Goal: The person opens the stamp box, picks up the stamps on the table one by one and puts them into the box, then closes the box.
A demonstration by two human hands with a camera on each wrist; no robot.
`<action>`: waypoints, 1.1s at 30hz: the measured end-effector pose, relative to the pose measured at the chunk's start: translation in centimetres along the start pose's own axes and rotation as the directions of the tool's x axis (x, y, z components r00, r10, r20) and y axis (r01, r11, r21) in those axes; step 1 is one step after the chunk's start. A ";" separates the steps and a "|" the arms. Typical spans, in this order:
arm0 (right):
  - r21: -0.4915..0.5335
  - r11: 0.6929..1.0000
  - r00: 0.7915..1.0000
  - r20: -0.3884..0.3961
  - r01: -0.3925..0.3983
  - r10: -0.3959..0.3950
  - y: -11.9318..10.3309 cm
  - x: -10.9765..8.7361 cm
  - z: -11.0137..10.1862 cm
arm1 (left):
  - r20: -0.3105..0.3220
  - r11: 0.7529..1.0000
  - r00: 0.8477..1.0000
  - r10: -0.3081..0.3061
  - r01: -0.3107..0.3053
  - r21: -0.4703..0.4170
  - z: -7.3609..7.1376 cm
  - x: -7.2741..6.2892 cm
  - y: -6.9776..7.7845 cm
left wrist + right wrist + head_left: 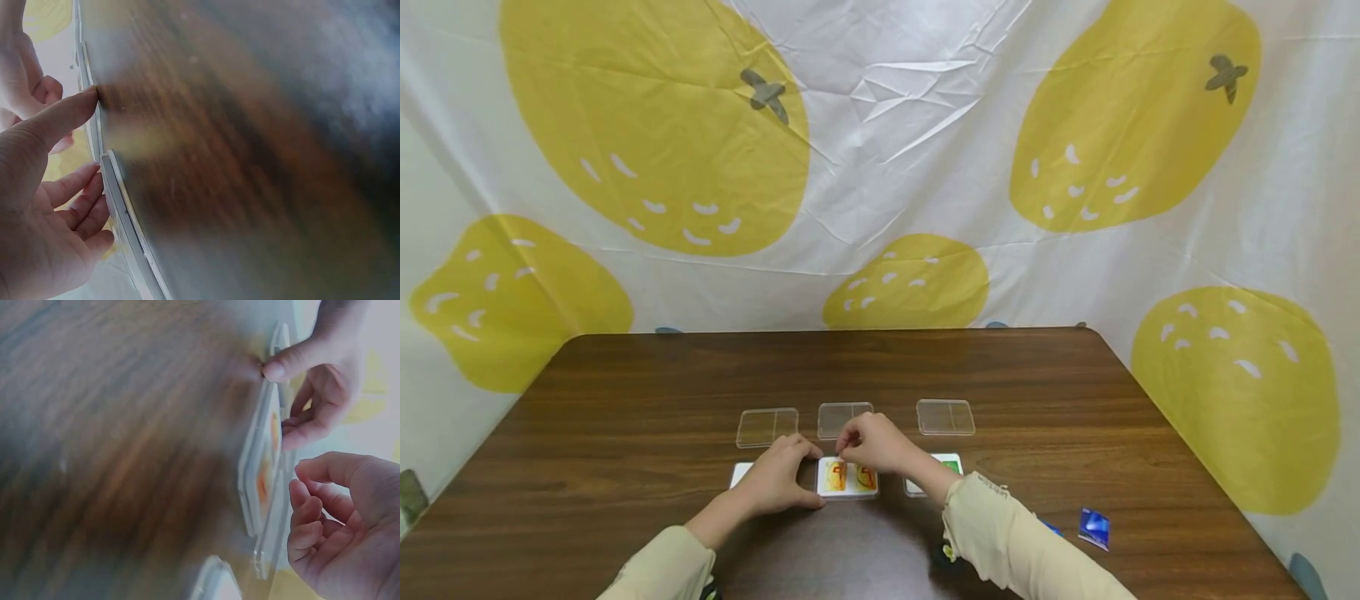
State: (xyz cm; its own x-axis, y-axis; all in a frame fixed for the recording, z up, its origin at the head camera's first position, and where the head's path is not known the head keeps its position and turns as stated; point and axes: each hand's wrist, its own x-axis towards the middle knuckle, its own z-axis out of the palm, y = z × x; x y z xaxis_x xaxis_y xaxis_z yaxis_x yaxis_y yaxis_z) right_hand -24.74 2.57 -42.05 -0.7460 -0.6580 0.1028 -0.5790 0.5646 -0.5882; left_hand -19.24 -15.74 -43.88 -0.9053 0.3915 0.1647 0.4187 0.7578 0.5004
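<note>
A flat white case [847,492] lies in the middle of the table, with two yellow pictures marked in red and orange on its top. My left hand [778,473] holds it at its left end, thumb at the near corner and fingers at the far side. Over its far edge, my right hand [880,443] has its fingers curled, thumb and index tips close together. No object shows between those tips in the right wrist view. A second white case [741,473] is mostly covered by my left hand. A third, with green on it [951,465], is partly behind my right forearm.
Three clear plastic lids [946,417] lie in a row behind the cases. A blue packet [1094,528] sits at the right, with another blue piece [1052,528] partly under my right sleeve. A white curtain with yellow fruit prints hangs behind the table [625,392].
</note>
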 end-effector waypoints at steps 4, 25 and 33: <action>0.047 0.999 1.000 0.001 0.007 -0.007 0.1 -0.5 -0.9 | 0.001 1.000 1.000 -0.002 0.002 -0.002 -0.1 -0.1 0.0; 0.112 0.993 0.999 0.021 -0.037 0.035 3.6 -7.6 -6.5 | -0.045 0.994 0.997 -0.063 0.066 0.083 -4.9 -4.6 -3.5; 0.152 0.985 0.997 0.024 -0.079 0.076 5.4 -11.4 -9.0 | -0.010 0.986 0.990 -0.141 0.141 0.086 -5.9 -6.3 -4.9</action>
State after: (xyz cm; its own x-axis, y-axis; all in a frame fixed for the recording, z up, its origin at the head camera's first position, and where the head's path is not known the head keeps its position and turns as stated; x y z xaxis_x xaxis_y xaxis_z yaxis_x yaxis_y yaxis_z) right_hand -22.28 17.64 -39.13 -0.7798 -0.6248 0.0390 -0.4618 0.5321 -0.7096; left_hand -16.04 -25.00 -42.34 -0.9560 0.2752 0.1014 0.2910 0.8478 0.4433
